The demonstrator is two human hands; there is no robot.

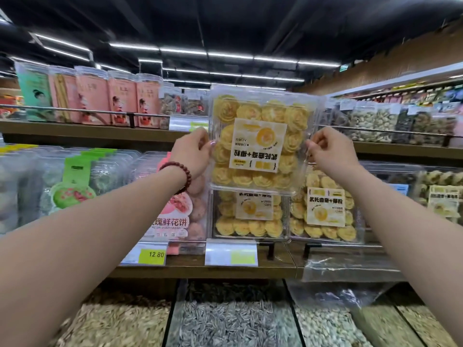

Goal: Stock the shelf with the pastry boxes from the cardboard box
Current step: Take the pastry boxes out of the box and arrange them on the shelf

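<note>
Left hand point(194, 152) and right hand point(331, 151) pinch pastry box point(260, 113), overlapping shelved box point(250, 222); probably seed bins point(225, 321) below.

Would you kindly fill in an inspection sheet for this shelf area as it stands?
Surface: wooden shelf, stocked with upright clear boxes behind price tags.
Job's things: held pastry box, label upside down, raised above a shelved pastry box.
Clutter: crumpled plastic sheet below the shelf's right end.
Grippers: left hand grips the held box's left edge; right hand pinches its right edge.
Cables: nothing seen.
Surroundings: seed bins below; upper shelf with pink jars above.
</note>
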